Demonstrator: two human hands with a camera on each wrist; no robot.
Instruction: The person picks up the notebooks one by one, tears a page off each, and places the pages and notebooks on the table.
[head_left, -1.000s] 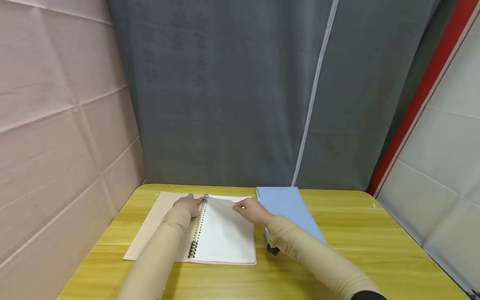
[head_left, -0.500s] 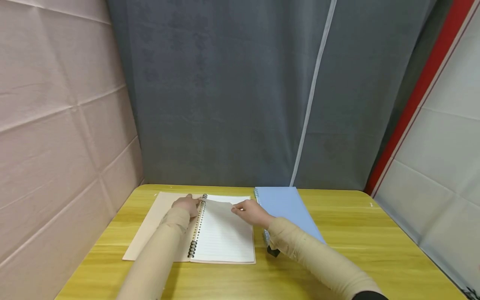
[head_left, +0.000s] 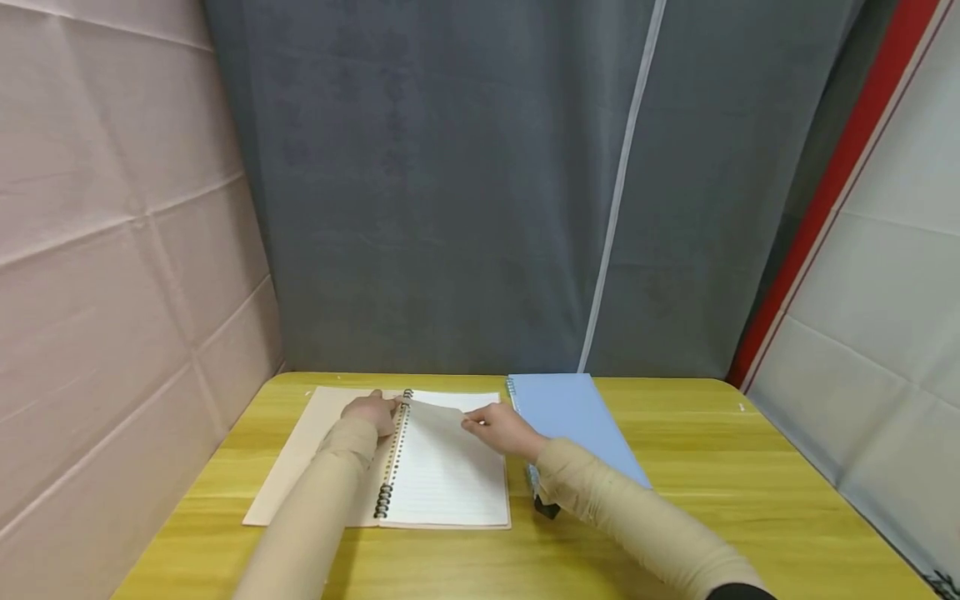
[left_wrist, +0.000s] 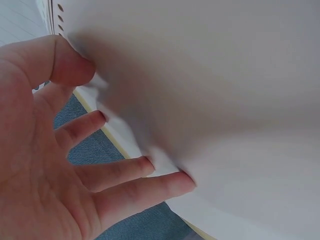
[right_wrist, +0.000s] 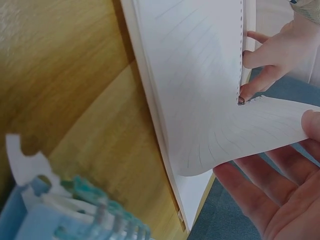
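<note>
Lying open on the yellow table point(head_left: 675, 467), near its far left, the spiral notebook point(head_left: 442, 483). Pressing flat with spread fingers beside the binding, the left hand point(head_left: 372, 410); pinching the lined page point(head_left: 438, 417) at its top corner and peeling it along the perforation, the right hand point(head_left: 501, 427). Resting closed just beside, the blue notebook point(head_left: 570, 412).

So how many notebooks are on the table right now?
2. An open spiral notebook lies at the left-centre of the yellow table, under both hands. A closed blue notebook lies just right of it, partly covered by the right forearm. Nothing else could hide another.
</note>
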